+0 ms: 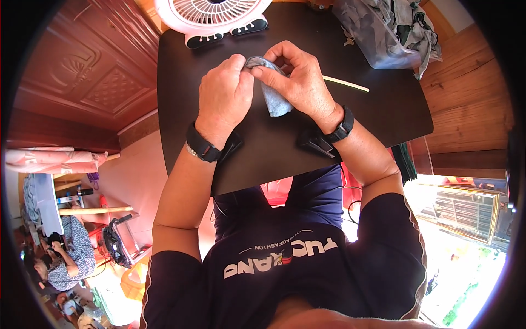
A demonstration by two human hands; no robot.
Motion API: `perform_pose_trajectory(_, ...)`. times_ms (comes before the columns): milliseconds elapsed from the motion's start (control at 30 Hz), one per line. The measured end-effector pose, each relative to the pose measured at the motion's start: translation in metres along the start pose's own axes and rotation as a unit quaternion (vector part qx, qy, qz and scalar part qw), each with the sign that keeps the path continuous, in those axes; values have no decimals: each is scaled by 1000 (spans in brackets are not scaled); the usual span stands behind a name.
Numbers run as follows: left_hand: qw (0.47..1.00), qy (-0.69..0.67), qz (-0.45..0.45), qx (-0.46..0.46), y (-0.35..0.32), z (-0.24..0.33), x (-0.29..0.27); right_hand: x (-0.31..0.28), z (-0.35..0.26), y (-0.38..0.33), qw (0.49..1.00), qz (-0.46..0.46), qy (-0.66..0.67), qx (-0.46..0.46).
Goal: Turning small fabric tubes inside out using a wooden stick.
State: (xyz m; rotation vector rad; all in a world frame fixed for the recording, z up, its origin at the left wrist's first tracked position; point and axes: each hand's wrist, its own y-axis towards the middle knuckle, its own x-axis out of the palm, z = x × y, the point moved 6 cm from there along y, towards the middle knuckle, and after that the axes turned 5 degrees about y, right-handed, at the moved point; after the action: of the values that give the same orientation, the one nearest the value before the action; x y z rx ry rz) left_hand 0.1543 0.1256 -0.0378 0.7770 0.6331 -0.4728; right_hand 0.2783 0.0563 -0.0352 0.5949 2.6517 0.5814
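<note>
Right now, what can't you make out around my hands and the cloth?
Head view only:
- Cloth: its top is hidden by the left hand and right hand; full shape unclear.
- Fan: cut off by the top edge.
- Clear bin: contents bunched and unclear, its top cut off.
- Stick: its left end is hidden behind the right hand.

Dark table [383, 112] with fan [211, 16], clear bin [372, 44], pale stick [345, 83]

A pink fan [211, 13] stands at the far edge of the black table [383, 109]. A clear bin of clothes [383, 33] sits beside a pale stick [346, 84].
</note>
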Motion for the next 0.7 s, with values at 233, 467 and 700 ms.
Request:
perform_pose_trajectory(233, 959, -246, -106, -96, -1, -15, 13, -4, 6, 3, 1000, 6, 14, 16)
perform_pose_trajectory(467, 926, -320, -118, -162, 0, -17, 15, -1, 3, 4, 999, -13, 3, -44)
perform_pose_trajectory(700, 928, -334, -118, -119, 1, -21, 21, -2, 8, 3, 1000, -7, -10, -8)
